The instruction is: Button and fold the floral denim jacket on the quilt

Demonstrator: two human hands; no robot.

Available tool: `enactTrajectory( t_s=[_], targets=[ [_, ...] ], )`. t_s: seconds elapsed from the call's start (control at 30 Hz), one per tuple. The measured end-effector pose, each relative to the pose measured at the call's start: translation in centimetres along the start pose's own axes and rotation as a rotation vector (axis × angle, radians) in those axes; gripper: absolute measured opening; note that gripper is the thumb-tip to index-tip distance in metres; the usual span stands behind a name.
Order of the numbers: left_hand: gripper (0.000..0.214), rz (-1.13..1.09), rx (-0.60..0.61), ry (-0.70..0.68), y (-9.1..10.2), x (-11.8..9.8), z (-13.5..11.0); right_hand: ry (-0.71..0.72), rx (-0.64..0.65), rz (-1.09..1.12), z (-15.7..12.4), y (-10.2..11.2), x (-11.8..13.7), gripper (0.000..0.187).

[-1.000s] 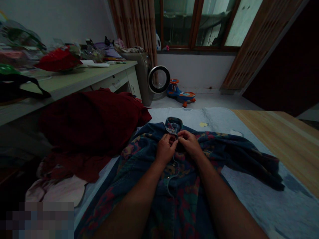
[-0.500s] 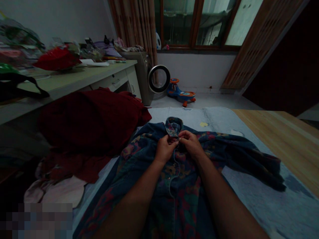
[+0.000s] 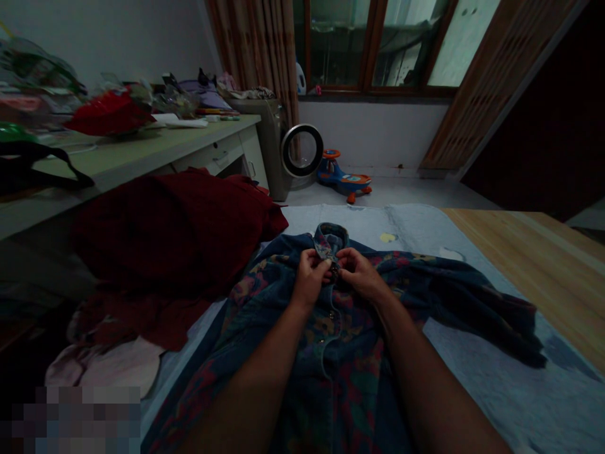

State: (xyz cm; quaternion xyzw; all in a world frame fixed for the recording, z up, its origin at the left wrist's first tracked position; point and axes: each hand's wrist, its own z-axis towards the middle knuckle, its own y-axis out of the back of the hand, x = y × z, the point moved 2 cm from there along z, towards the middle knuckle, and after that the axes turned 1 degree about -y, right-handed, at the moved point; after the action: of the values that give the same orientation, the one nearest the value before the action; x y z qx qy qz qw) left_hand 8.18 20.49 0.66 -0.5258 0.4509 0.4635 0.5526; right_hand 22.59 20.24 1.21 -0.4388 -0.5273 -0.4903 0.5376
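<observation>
A dark blue denim shirt [image 3: 302, 328] with a faded floral pattern lies spread out in front of me, its collar [image 3: 331, 234] standing up at the far end. Just below the collar, my left hand [image 3: 312, 272] pinches one side of the front opening. Opposite it, my right hand [image 3: 357, 271] grips the other edge between thumb and fingers. A dark metal button [image 3: 334, 271] shows between my fingertips. Lower on the front, two more buttons are visible. One sleeve [image 3: 482, 302] stretches out to the right.
The shirt rests on a pale blue blanket [image 3: 472, 391] beside a wooden board [image 3: 534, 252]. Dark red clothes [image 3: 179, 233] are heaped at left. Behind them stand a cluttered desk [image 3: 151, 151], a washing machine with its round door [image 3: 302, 150] open, and a ride-on toy [image 3: 345, 180].
My fingers have shifted slightly at the placket below the collar, and the button between them now shows more clearly. The rest of the shirt lies nearly as before.
</observation>
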Motion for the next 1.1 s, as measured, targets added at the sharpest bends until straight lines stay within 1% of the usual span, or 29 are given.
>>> enactTrajectory(
  t_s=[0.1,0.2,0.27,0.33,0.4,0.47,0.53,0.6,0.67,0.7,0.77,0.83,0.87,0.93,1.0,1.1],
  targets=[
    [0.045,-0.064,-0.069,0.084,0.2,0.0,0.3,0.075,0.023,-0.114,-0.2,-0.1,0.5,0.039],
    [0.059,-0.051,-0.088,0.075,0.4,-0.2,0.5,0.074,0.039,-0.138,-0.1,0.2,0.7,0.041],
    [0.064,-0.028,-0.076,0.037,0.5,-0.4,0.7,0.082,-0.025,-0.166,0.1,0.6,0.5,0.038],
    [0.054,0.015,-0.048,-0.008,0.8,-0.6,0.9,0.159,-0.137,-0.289,0.4,1.0,0.2,0.036],
    [0.044,0.082,-0.028,-0.057,1.1,-0.8,1.0,0.243,-0.225,-0.486,0.5,1.2,-0.2,0.040],
    [0.039,0.220,-0.021,-0.113,1.3,-1.1,1.0,0.267,-0.266,-0.680,0.5,1.1,-0.7,0.046],
    [0.037,0.471,-0.046,-0.195,1.5,-1.6,0.8,0.237,-0.288,-0.824,0.3,0.9,-1.1,0.050],
    [0.037,0.771,-0.118,-0.323,1.5,-2.3,0.2,0.225,-0.286,-0.904,0.2,0.7,-1.0,0.046],
    [0.046,0.995,-0.155,-0.463,1.3,-3.0,-0.4,0.258,-0.250,-0.922,0.0,0.6,-0.7,0.038],
    [0.052,1.063,-0.124,-0.516,1.1,-3.2,-0.7,0.283,-0.220,-0.910,0.0,0.5,-0.4,0.036],
    [0.062,1.137,0.048,-0.565,0.9,-3.6,-0.9,0.325,-0.171,-0.861,-0.1,0.3,0.1,0.031],
    [0.064,1.160,0.232,-0.548,1.0,-3.9,-0.9,0.347,-0.172,-0.811,-0.3,0.1,0.6,0.026],
    [0.061,1.159,0.295,-0.530,1.1,-4.1,-0.8,0.358,-0.193,-0.792,-0.4,0.1,0.9,0.024],
    [0.049,1.137,0.353,-0.498,1.5,-4.4,-0.7,0.393,-0.255,-0.756,-0.6,0.0,1.5,0.019],
    [0.041,1.114,0.367,-0.472,1.9,-4.7,-0.6,0.434,-0.317,-0.708,-0.9,0.1,2.0,0.016],
    [0.040,1.110,0.386,-0.408,2.5,-4.9,-0.5,0.441,-0.456,-0.658,-0.8,0.9,2.1,0.016]
  ],
)
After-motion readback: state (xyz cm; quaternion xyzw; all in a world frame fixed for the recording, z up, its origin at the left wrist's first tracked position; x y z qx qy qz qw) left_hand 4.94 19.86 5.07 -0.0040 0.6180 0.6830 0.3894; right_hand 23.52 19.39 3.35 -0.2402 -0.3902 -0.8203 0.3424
